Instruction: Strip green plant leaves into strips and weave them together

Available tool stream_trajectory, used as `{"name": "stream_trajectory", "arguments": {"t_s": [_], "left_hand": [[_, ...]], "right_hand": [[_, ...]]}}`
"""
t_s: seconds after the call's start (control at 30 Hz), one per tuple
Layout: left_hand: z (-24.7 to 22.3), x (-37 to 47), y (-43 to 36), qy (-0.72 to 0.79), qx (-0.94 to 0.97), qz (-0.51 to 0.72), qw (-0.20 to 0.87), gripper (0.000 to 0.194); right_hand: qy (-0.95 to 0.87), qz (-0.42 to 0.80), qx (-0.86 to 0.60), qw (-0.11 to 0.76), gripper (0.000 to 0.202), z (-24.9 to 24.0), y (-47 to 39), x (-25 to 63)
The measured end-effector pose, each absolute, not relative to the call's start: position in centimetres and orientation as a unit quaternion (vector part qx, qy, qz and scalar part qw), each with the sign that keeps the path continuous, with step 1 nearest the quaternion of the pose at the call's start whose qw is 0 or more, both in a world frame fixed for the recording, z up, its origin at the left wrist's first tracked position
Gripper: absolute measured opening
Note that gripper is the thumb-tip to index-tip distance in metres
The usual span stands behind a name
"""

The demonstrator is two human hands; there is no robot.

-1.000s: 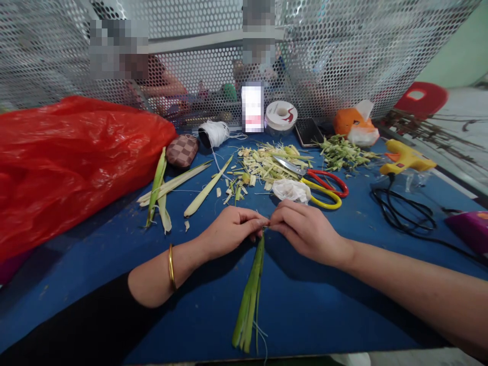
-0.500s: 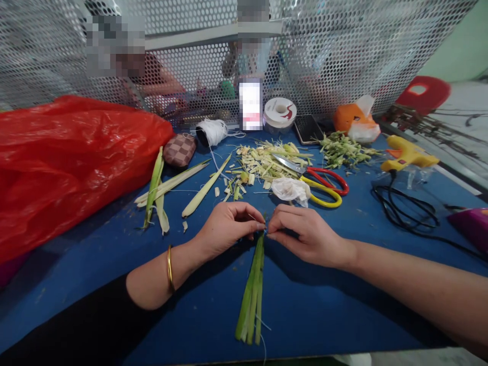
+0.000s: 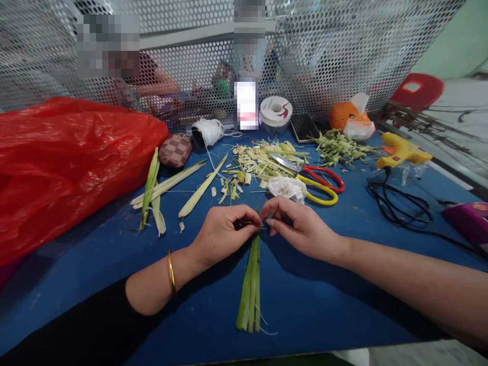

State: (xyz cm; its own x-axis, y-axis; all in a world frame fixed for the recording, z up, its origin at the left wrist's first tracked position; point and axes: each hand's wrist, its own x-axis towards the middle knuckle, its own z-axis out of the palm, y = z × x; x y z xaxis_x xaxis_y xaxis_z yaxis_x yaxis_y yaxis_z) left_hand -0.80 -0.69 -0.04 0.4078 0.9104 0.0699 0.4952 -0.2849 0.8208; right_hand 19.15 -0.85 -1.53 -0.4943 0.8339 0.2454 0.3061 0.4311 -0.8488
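Observation:
A bundle of green leaf strips lies lengthwise on the blue table, its fanned end toward me, with thin white thread trailing there. At its narrow far end, my left hand pinches something, with thumb and index finger together; what is between the fingertips is too small to name. Just right of the bundle's tip is my right hand, thumb and index finger a little apart, with nothing visible between them. Beyond my right hand are a crumpled white tissue and scissors with red and yellow handles.
Leaf scraps lie beyond my hands. Loose leaves, a thread spool and a red bag are at left. A phone and ribbon roll stand behind. A yellow glue gun with black cord is at right.
My right hand's thumb and index finger have parted slightly, and that hand has shifted a little from the bundle's tip. The thread at the near end lies differently. The view has shifted slightly.

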Motion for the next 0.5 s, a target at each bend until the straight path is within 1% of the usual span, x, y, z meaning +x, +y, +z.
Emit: {"name": "stream_trajectory", "arguments": {"t_s": [0.1, 0.27, 0.37, 0.5], "left_hand": [[-0.15, -0.86, -0.67, 0.458, 0.771, 0.258, 0.358, 0.013], [-0.40, -0.98, -0.50, 0.443, 0.793, 0.268, 0.321, 0.013], [-0.49, -1.09, -0.42, 0.407, 0.825, 0.295, 0.259, 0.013], [-0.68, -1.23, -0.44, 0.350, 0.873, 0.310, 0.139, 0.012]], "right_hand": [[-0.783, 0.361, -0.369, 0.348, 0.020, -1.52, -0.87, 19.18], [-0.791, 0.369, -0.354, 0.336, 0.024, -1.62, -0.83, 19.20], [-0.791, 0.374, -0.361, 0.324, 0.024, -1.77, -0.78, 19.17], [-0.805, 0.350, -0.363, 0.314, 0.026, -1.81, -0.70, 19.14]]}}
